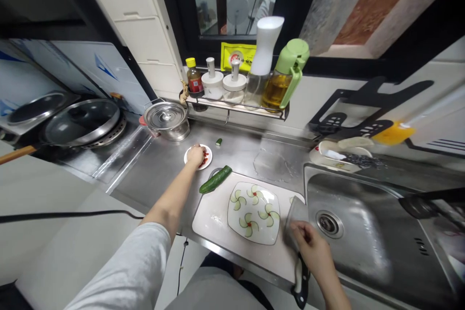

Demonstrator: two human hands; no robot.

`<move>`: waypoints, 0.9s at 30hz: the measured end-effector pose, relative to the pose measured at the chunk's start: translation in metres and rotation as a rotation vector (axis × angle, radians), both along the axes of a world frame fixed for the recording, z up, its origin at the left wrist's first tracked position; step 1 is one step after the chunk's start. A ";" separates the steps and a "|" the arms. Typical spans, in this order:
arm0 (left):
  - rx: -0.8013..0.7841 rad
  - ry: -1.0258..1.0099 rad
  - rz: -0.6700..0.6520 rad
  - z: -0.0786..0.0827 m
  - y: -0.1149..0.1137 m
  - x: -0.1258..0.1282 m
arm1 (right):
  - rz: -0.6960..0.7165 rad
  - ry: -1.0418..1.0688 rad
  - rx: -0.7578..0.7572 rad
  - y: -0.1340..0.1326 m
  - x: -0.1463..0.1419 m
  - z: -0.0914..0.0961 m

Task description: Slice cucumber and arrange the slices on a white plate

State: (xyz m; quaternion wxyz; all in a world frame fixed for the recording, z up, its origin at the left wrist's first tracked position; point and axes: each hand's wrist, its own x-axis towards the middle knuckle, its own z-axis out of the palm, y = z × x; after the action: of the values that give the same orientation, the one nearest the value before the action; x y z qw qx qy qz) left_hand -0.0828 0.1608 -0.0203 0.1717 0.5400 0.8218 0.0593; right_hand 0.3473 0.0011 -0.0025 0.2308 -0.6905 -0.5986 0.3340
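Observation:
My left hand (196,155) reaches down into a small white plate (208,149) that holds small red pieces (205,156). Its fingers are bunched together, and what lies between them is hidden. At the right end of the cutting board (214,218), my right hand (309,243) hovers over a kitchen knife (298,210), its fingers curled inward; nothing in them can be made out. Between my hands, a square white plate (233,226) bears several pinwheels of thin cucumber slices (249,224), some with red centres. A cucumber (215,179) rests across the board's far left corner.
A cut cucumber end (218,142) lies beyond the small plate. Right of the board is the sink (358,242). A lidded steel pot (167,118) stands at the back left, near a pan (83,118) on the stove. Above the counter, a rack (236,105) carries bottles and jars.

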 end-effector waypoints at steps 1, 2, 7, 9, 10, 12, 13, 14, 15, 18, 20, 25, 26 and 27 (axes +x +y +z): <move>0.010 0.009 -0.015 0.000 0.000 -0.001 | -0.001 0.003 -0.006 0.000 -0.001 0.000; 0.022 0.016 -0.023 -0.001 -0.001 -0.002 | -0.003 0.005 -0.009 0.000 -0.002 0.000; 0.101 0.011 0.068 -0.002 -0.007 -0.005 | 0.001 0.033 0.015 0.001 -0.008 -0.001; 0.178 -0.111 0.204 0.000 -0.012 0.000 | 0.022 0.054 0.034 0.001 -0.013 0.000; 0.224 -0.211 0.276 0.001 -0.016 0.005 | 0.033 0.061 0.040 0.002 -0.016 0.002; 0.323 -0.434 0.370 0.004 -0.026 0.021 | 0.049 0.063 0.048 0.003 -0.025 0.006; 0.391 -0.514 0.382 0.006 -0.032 0.032 | 0.054 0.062 0.045 0.004 -0.030 0.009; 0.458 -0.561 0.351 0.008 -0.040 0.045 | 0.059 0.068 0.049 0.006 -0.036 0.013; 0.510 -0.599 0.304 0.010 -0.049 0.058 | 0.071 0.079 0.056 0.008 -0.042 0.016; 0.503 -0.714 0.120 0.018 -0.079 0.096 | 0.123 0.113 0.077 0.013 -0.059 0.025; 0.457 -0.766 0.002 0.023 -0.099 0.114 | 0.143 0.131 0.088 0.016 -0.070 0.028; 0.362 -0.768 -0.290 0.029 -0.135 0.127 | 0.195 0.217 0.049 0.009 -0.097 0.022; 0.328 -0.770 -0.334 0.029 -0.140 0.126 | 0.194 0.233 0.033 0.006 -0.102 0.019; 0.295 -0.775 -0.373 0.030 -0.145 0.126 | 0.199 0.245 0.017 0.002 -0.106 0.016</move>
State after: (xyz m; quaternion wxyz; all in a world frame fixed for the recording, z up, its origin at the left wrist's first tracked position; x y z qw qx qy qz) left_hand 0.0434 0.0156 0.0093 0.3954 0.6354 0.5686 0.3416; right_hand 0.2415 0.0029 0.0133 0.2738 -0.5800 -0.6341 0.4319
